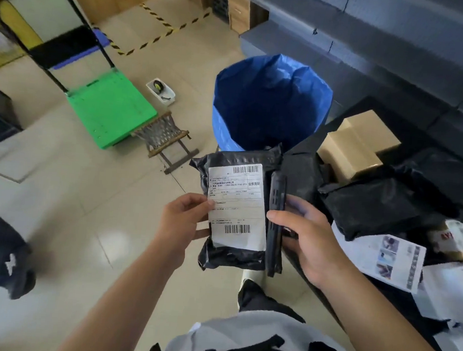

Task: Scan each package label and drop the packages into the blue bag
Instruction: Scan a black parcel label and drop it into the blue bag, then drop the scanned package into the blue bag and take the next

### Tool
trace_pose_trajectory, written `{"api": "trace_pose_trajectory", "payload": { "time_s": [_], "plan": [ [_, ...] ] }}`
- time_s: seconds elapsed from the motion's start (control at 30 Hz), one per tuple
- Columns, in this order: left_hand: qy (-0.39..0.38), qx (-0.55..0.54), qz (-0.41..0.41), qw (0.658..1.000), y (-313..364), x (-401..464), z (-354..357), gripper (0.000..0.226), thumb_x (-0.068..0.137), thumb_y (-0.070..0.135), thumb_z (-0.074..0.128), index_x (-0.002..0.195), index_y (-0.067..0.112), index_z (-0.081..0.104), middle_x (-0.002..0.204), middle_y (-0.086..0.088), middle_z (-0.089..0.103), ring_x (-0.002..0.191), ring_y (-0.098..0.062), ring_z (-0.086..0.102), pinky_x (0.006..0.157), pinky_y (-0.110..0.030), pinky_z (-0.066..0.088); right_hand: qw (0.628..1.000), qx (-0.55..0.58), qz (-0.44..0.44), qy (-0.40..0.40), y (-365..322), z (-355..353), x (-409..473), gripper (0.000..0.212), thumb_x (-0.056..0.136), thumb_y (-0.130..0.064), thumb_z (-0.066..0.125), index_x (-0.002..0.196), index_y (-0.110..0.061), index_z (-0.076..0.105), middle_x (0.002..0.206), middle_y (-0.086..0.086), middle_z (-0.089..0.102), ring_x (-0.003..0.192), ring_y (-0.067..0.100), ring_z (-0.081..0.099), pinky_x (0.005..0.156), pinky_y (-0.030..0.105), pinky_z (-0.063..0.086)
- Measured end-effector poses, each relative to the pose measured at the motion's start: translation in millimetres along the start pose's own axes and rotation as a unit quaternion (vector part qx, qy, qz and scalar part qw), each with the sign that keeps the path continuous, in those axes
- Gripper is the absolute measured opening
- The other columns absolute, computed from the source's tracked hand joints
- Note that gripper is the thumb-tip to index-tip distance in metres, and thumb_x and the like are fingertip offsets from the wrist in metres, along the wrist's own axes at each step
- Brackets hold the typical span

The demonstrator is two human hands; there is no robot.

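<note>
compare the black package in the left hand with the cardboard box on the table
The black package is a soft, crinkled poly mailer held up by the left hand, its white label facing the camera. The cardboard box is rigid, tan, resting on the table, with no label visible.

Labelled package point(236, 203) — scanner point(276, 223) alongside

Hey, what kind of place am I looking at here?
Probably a parcel sorting or pickup depot: a labelled black mailer held up, more packages heaped on the right, a blue bag standing open, and a green platform trolley on the floor.
</note>
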State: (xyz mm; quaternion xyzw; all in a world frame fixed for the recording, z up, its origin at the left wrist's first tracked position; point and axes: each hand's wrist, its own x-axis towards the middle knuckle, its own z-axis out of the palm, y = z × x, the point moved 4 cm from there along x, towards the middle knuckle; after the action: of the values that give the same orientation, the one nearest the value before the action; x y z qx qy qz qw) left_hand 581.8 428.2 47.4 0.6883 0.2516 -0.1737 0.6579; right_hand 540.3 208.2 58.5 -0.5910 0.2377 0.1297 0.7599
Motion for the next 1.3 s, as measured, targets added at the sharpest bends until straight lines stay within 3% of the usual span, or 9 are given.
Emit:
{"api": "trace_pose_trajectory", "payload": {
  "time_s": [0.17,0.33,0.43,0.57,0.7,0.8,0.97,1.13,1.3],
  "plan": [
    [0.019,0.016,0.017,1.000,48.6,52.4,-0.5,0.004,0.096,0.008,0.067,0.092,0.007,0.066,0.085,-0.003,0.077,0.073,-0.015,0.074,0.057,-0.027,0.058,0.999,0.034,0.001,-0.036,-31.3,20.8,62.9,0.029,0.087,-0.008,0.073,0.115,-0.017,0.071,0.101,0.000,0.079,0.094,0.018,0.076,0.081,0.037,0.053],
    [-0.005,0.022,0.022,0.999,82.5,103.6,12.5,0.007,0.098,0.010,0.064,0.092,0.008,0.063,0.089,-0.006,0.078,0.078,-0.019,0.074,0.059,-0.030,0.060,0.999,0.045,-0.001,-0.014,-57.4,23.2,112.4,0.028,0.087,-0.011,0.074,0.115,-0.016,0.072,0.103,0.001,0.079,0.099,0.021,0.074,0.084,0.040,0.055],
    [-0.032,0.038,0.014,0.999,98.9,136.1,22.8,0.006,0.099,0.011,0.063,0.094,0.009,0.062,0.093,-0.008,0.078,0.079,-0.018,0.075,0.058,-0.029,0.059,0.998,0.070,0.001,0.005,-68.9,20.9,130.3,0.026,0.090,-0.007,0.070,0.114,-0.015,0.073,0.100,0.002,0.079,0.092,0.018,0.076,0.077,0.036,0.055],
    [-0.099,0.053,0.005,0.994,123.5,190.3,43.1,0.012,0.100,0.012,0.061,0.089,0.014,0.059,0.096,-0.008,0.078,0.083,-0.019,0.076,0.061,-0.035,0.060,0.992,0.110,0.005,0.058,-78.8,14.6,154.8,0.024,0.091,-0.011,0.071,0.114,-0.016,0.073,0.088,-0.002,0.077,0.080,0.015,0.074,0.068,0.031,0.055],
    [-0.153,0.048,0.007,0.987,154.1,244.8,69.1,0.014,0.099,0.009,0.062,0.086,0.015,0.062,0.103,-0.014,0.075,0.094,-0.029,0.072,0.078,-0.050,0.060,0.980,0.141,0.003,0.137,-87.2,10.8,173.2,0.023,0.088,-0.015,0.074,0.110,-0.013,0.073,0.083,0.003,0.071,0.072,0.015,0.070,0.062,0.031,0.054],
    [-0.195,0.073,0.011,0.978,177.6,281.8,90.0,0.013,0.098,0.009,0.064,0.086,0.014,0.060,0.094,-0.011,0.072,0.089,-0.026,0.069,0.069,-0.041,0.061,0.965,0.169,-0.017,0.201,-98.7,17.0,177.0,0.018,0.089,-0.010,0.070,0.107,-0.014,0.073,0.080,0.000,0.073,0.069,0.013,0.071,0.058,0.029,0.054],
    [-0.243,0.130,-0.027,0.961,201.7,359.8,132.8,0.017,0.098,0.009,0.064,0.085,0.016,0.057,0.095,-0.011,0.067,0.090,-0.026,0.064,0.061,-0.036,0.062,0.933,0.207,-0.030,0.291,-109.4,37.5,171.4,0.020,0.090,-0.008,0.066,0.109,-0.014,0.072,0.083,-0.003,0.078,0.073,0.011,0.075,0.062,0.030,0.057],
    [-0.297,0.217,-0.060,0.928,198.1,422.2,190.7,0.021,0.100,0.006,0.060,0.084,0.018,0.052,0.094,-0.009,0.067,0.082,-0.022,0.067,0.057,-0.037,0.058,0.894,0.230,-0.009,0.385,-102.2,63.9,162.7,0.019,0.090,-0.010,0.066,0.107,-0.016,0.070,0.084,-0.001,0.079,0.074,0.014,0.076,0.080,0.044,0.055],
    [-0.339,0.289,-0.061,0.893,198.7,451.1,246.9,0.010,0.101,0.005,0.056,0.106,0.011,0.060,0.107,-0.009,0.068,0.093,-0.022,0.070,0.057,-0.036,0.058,0.860,0.236,0.027,0.452,-87.2,89.3,143.6,0.018,0.091,-0.008,0.065,0.104,-0.016,0.073,0.089,0.003,0.079,0.090,0.028,0.072,0.092,0.058,0.054]
  ]
}}
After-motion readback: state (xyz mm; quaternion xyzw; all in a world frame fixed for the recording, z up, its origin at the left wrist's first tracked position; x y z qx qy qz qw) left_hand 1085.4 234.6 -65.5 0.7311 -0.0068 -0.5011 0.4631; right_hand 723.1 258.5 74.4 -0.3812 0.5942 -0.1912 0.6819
